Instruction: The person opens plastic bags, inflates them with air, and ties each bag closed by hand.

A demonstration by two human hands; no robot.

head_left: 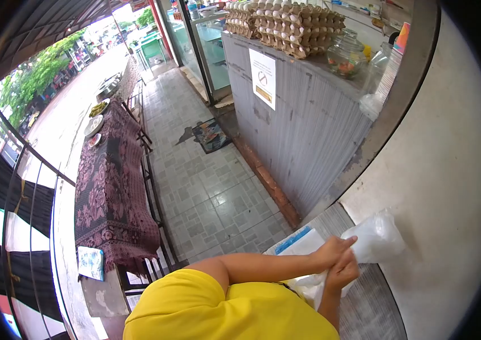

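My left hand (333,252) reaches in from the left with its fingers bent together, meeting my right hand (342,274), whose fingers are also curled. Anything pinched between them is too small or hidden to name. Just beyond the fingers, a clear plastic bag (377,237) lies against the pale wall. White plastic (310,285) shows between my forearms, partly covered by them. A white and blue packet (300,242) rests on the grey wood-patterned surface (373,303) beside my left wrist.
Egg trays (291,25) and glass jars (345,54) stand on the grey counter (302,107). A long table with a patterned cloth (110,187) holds plates (93,126) at left. A bench runs beside it. A mat (211,136) lies on the tiled floor (200,187).
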